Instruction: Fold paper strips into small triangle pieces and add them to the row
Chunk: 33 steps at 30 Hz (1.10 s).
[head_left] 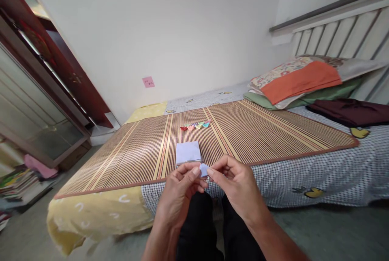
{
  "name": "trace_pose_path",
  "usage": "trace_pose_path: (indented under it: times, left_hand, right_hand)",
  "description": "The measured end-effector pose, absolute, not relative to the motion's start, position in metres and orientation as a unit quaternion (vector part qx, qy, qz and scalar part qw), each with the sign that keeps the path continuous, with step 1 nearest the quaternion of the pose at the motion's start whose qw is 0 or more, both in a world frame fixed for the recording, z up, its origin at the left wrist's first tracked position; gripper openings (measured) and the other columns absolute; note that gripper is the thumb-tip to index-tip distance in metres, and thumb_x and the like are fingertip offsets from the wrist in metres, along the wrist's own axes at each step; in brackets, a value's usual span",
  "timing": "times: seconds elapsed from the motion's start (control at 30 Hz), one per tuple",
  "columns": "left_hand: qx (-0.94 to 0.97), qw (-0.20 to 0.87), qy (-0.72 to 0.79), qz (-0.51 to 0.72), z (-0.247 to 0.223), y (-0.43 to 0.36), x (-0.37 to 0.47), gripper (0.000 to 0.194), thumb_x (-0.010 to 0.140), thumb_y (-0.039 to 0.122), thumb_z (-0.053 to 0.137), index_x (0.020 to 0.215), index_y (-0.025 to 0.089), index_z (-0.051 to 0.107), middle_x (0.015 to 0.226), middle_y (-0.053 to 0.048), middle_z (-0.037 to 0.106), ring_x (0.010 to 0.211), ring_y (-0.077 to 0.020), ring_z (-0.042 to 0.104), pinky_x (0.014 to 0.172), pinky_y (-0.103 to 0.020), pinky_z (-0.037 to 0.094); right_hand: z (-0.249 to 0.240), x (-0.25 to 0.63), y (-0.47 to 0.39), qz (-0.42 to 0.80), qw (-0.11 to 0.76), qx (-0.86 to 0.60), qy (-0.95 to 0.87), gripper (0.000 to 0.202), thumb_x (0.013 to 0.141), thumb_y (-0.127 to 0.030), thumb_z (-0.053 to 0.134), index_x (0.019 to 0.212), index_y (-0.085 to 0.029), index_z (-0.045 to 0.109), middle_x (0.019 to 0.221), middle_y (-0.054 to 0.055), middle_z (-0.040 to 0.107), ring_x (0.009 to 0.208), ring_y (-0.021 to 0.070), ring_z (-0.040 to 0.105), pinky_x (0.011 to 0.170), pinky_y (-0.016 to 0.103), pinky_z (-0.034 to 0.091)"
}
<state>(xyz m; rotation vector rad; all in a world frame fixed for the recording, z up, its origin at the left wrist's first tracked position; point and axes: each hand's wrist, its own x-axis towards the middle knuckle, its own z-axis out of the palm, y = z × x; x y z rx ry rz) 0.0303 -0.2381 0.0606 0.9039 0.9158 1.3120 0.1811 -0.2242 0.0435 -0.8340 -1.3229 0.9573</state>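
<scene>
While the left hand (180, 184) and right hand (235, 180) pinch the lilac paper (203, 169), folding seems underway, and the next move probably calls for aligned edges.

Wears plain black long trousers of matte cloth (196, 228), covering both legs wherever in view. Reads there as one even dark tone, too deep for making out seams or pockets. Has a bare, slender-fingered left hand (182, 182) and a bare right hand of matching build (237, 180). Shows rounded knuckles and thumbs thicker than the neighbouring fingers, with nails too small for judging in detail. Continues uncovered past narrow wrists into a smooth, bare left forearm (162, 230) and a smooth, bare right forearm (270, 230), both broadening toward the elbow.
</scene>
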Motion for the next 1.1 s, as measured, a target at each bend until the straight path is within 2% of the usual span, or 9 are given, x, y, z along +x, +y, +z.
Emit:
trace_pose_path:
  times: [0.07,0.17,0.23,0.3,0.4,0.47,0.7,0.87,1.1]
  left_hand:
    - [0.398,0.623,0.390,0.549,0.059,-0.238,0.032,0.034,0.069,0.039,0.092,0.075,0.011,0.076,0.069,-0.005,0.073,0.055,-0.0105,0.065,0.053,-0.019,0.049]
    - [0.410,0.607,0.394,0.556,0.056,-0.238,0.033,0.032,0.068,0.035,0.094,0.067,0.011,0.072,0.065,-0.003,0.071,0.051,-0.0078,0.061,0.049,-0.017,0.044]
    - [0.410,0.596,0.398,0.564,0.056,-0.239,0.032,0.031,0.066,0.032,0.094,0.068,0.011,0.072,0.063,-0.002,0.070,0.050,-0.0071,0.060,0.048,-0.016,0.043]
    - [0.412,0.593,0.400,0.564,0.056,-0.239,0.030,0.031,0.066,0.032,0.094,0.067,0.011,0.072,0.063,-0.003,0.071,0.049,-0.0070,0.059,0.048,-0.016,0.043]
    - [0.416,0.599,0.397,0.557,0.057,-0.239,0.030,0.031,0.066,0.032,0.094,0.066,0.011,0.071,0.062,-0.003,0.070,0.047,-0.0067,0.057,0.047,-0.017,0.042]
    - [0.419,0.601,0.393,0.555,0.058,-0.238,0.031,0.031,0.067,0.031,0.093,0.067,0.011,0.070,0.062,-0.002,0.070,0.047,-0.0065,0.057,0.048,-0.017,0.042]
    - [0.417,0.622,0.389,0.537,0.056,-0.241,0.034,0.034,0.072,0.037,0.090,0.067,0.012,0.068,0.063,-0.004,0.071,0.047,-0.0083,0.059,0.047,-0.018,0.042]
    - [0.478,0.533,0.397,0.574,0.056,-0.246,0.038,0.027,0.082,0.034,0.084,0.071,0.014,0.068,0.067,-0.003,0.073,0.052,-0.0096,0.061,0.053,-0.020,0.045]
    - [0.463,0.524,0.404,0.590,0.053,-0.246,0.040,0.029,0.081,0.035,0.083,0.069,0.015,0.066,0.063,0.000,0.067,0.051,-0.0082,0.056,0.053,-0.020,0.041]
  right_hand:
    - [0.044,0.180,-0.226,0.393,0.611,-0.364,-0.583,0.016,0.087,-0.025,0.070,0.073,-0.019,0.065,0.068,0.000,0.068,0.064,0.0161,0.065,0.063,0.028,0.052]
    - [0.043,0.181,-0.226,0.379,0.598,-0.369,-0.602,0.015,0.088,-0.024,0.069,0.075,-0.019,0.065,0.070,0.001,0.070,0.068,0.0174,0.067,0.066,0.029,0.054]
    - [0.043,0.186,-0.225,0.395,0.588,-0.365,-0.603,0.013,0.091,-0.030,0.068,0.083,-0.019,0.066,0.076,0.002,0.071,0.071,0.0180,0.068,0.067,0.029,0.056]
    - [0.043,0.192,-0.222,0.417,0.567,-0.352,-0.617,0.021,0.096,-0.037,0.063,0.087,-0.019,0.067,0.078,0.002,0.070,0.072,0.0177,0.068,0.067,0.028,0.056]
    - [0.047,0.198,-0.222,0.419,0.506,-0.345,-0.671,0.032,0.100,-0.039,0.058,0.076,-0.019,0.065,0.069,0.000,0.065,0.065,0.0152,0.062,0.061,0.025,0.051]
    - [0.051,0.199,-0.225,0.407,0.489,-0.352,-0.687,0.032,0.099,-0.036,0.059,0.073,-0.019,0.064,0.066,-0.001,0.064,0.061,0.0140,0.058,0.057,0.024,0.046]
    - [0.054,0.197,-0.231,0.354,0.520,-0.349,-0.695,0.032,0.100,-0.029,0.056,0.071,-0.019,0.062,0.066,-0.001,0.064,0.063,0.0145,0.059,0.061,0.025,0.046]
    - [0.053,0.198,-0.232,0.357,0.523,-0.346,-0.693,0.033,0.102,-0.033,0.055,0.073,-0.019,0.063,0.067,-0.001,0.063,0.062,0.0145,0.058,0.056,0.025,0.043]
    - [0.065,0.195,-0.233,0.375,0.527,-0.331,-0.688,0.033,0.104,-0.037,0.055,0.076,-0.020,0.065,0.071,0.000,0.067,0.068,0.0165,0.065,0.065,0.027,0.050]
